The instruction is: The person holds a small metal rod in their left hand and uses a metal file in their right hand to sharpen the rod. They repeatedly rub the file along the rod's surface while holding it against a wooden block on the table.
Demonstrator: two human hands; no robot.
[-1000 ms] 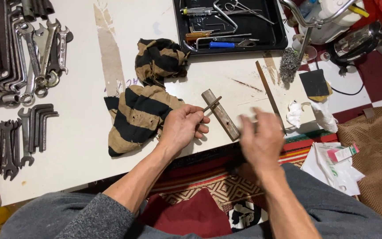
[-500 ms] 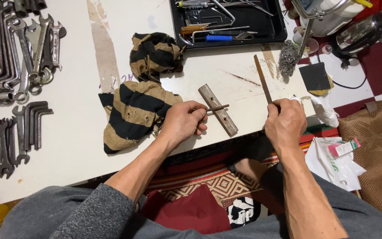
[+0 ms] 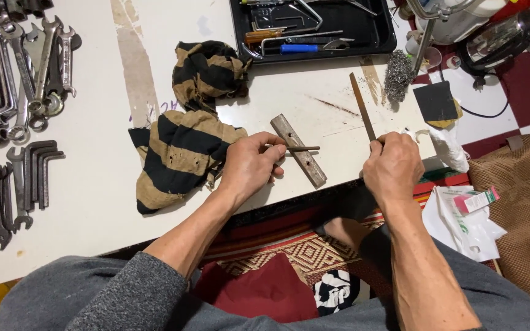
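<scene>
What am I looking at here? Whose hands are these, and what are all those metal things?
The camera sits on a person's head and looks down at their own two hands at a white table. The left hand pinches a thin metal rod, laid across a flat metal bar. The right hand grips the end of a long, thin file. Beside the left hand lies a striped cloth. Wrenches and bent hex keys lie at the far left, and a black tray of tools sits at the top.
</scene>
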